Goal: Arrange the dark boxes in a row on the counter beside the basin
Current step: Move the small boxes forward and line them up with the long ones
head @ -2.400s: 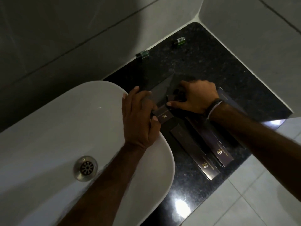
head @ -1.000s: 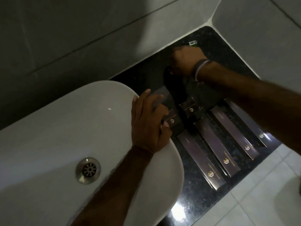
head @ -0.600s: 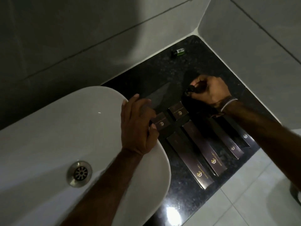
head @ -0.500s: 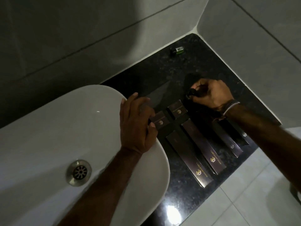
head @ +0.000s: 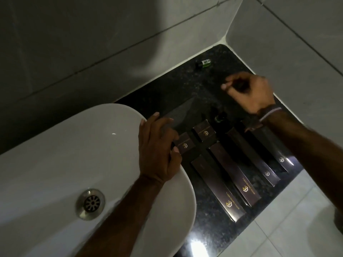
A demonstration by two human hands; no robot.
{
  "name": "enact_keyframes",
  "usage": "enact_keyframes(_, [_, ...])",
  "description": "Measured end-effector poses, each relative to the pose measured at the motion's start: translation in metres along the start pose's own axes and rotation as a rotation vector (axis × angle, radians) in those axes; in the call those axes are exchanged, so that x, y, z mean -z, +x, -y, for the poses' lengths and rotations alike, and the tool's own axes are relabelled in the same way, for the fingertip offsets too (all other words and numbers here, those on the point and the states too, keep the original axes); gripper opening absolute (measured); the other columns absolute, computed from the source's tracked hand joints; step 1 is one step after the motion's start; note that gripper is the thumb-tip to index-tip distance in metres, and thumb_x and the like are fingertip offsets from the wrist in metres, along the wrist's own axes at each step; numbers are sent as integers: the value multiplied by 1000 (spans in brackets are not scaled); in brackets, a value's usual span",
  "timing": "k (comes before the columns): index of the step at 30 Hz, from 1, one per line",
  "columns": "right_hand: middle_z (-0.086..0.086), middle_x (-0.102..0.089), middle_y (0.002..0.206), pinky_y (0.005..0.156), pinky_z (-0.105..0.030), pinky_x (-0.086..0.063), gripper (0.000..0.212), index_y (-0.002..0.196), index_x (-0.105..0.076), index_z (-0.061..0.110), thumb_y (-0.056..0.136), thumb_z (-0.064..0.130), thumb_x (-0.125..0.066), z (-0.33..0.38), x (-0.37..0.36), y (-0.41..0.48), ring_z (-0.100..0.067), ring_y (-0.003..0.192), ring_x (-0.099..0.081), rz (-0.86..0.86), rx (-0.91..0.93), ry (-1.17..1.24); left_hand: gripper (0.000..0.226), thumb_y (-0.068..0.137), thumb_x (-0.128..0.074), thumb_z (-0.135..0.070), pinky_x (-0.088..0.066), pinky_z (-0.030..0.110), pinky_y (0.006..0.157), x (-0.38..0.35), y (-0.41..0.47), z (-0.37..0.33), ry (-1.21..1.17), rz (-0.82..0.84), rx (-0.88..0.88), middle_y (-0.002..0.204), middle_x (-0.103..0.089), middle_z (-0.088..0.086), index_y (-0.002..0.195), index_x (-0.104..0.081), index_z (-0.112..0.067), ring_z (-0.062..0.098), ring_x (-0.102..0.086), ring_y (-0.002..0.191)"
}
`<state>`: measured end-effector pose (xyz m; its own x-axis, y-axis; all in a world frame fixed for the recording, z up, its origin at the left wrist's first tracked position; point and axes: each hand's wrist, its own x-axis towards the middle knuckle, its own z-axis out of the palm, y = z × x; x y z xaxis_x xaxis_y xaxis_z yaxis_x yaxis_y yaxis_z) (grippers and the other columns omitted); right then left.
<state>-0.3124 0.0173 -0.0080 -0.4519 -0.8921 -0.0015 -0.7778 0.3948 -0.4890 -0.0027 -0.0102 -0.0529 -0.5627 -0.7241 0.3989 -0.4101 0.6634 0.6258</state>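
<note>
Several long dark boxes with gold logos, such as this long box point(head: 217, 188), lie side by side on the black counter point(head: 185, 89) to the right of the white basin point(head: 55, 164). Two short dark boxes sit at their far ends: one point(head: 184, 145) by the basin rim, the other point(head: 204, 130) beside it. My left hand point(head: 157, 151) rests on the basin rim, with thumb and fingers closed on the short box nearest the basin. My right hand point(head: 250, 93) hovers blurred over the back of the counter, fingers loosely curled, with nothing seen in them.
A small dark bottle point(head: 220, 118) stands on the counter just beyond the boxes. A small green bottle point(head: 203, 63) lies near the back wall. Grey tiled walls close the counter at the back and right. The basin's drain point(head: 91, 203) is lower left, and a pale tiled floor point(head: 278, 229) is lower right.
My right hand reached to the back wall, brought a small dark bottle forward, set it by the boxes, then drew away toward the back. My left hand stayed on the short box.
</note>
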Motion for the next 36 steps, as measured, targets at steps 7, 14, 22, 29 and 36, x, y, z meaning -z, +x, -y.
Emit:
enact_keyframes(7, [-13, -39, 151, 104, -54, -42, 52, 147, -46, 24, 96, 30, -55, 32, -39, 103, -39, 136, -38, 220, 154, -550, 20, 81, -41, -32, -26, 58, 117, 0, 0, 0, -28, 10, 9, 128, -63, 19, 94, -51, -21, 34, -38, 139])
enact_keyframes(14, [-25, -59, 128, 96, -51, -47, 36, 128, -63, 3, 99, 21, -51, 48, -44, 125, -43, 121, -53, 209, 228, -880, 23, 83, -40, -33, -32, 65, 110, -2, 0, 3, -19, -2, -7, 126, -63, 20, 99, -51, -20, 37, -40, 138])
enact_keyframes(22, [-16, -70, 111, 89, -46, -53, 41, 121, -64, 18, 87, 40, -71, -2, 0, 47, -37, 104, -65, 234, -84, -369, 25, 84, -40, -33, -25, 56, 119, -5, -3, 6, -18, 3, -3, 134, -50, 5, 103, -51, -20, 33, -36, 142])
enact_keyframes(29, [-7, -75, 99, 80, -38, -53, 38, 114, -69, 26, 79, 40, -76, -30, 5, -20, -31, 93, -70, 181, -124, -327, 19, 83, -41, -32, -21, 52, 120, -1, -1, 3, -8, 15, 4, 129, -62, 16, 95, -52, -21, 33, -38, 140])
enact_keyframes(36, [-8, -73, 103, 70, -27, -40, 45, 121, -67, 26, 81, 45, -75, -30, 3, -27, -30, 93, -69, 238, -88, -446, 29, 80, -42, -32, -20, 49, 119, 1, 0, 2, 34, 29, -11, 125, -63, 18, 88, -61, -10, 34, -38, 138])
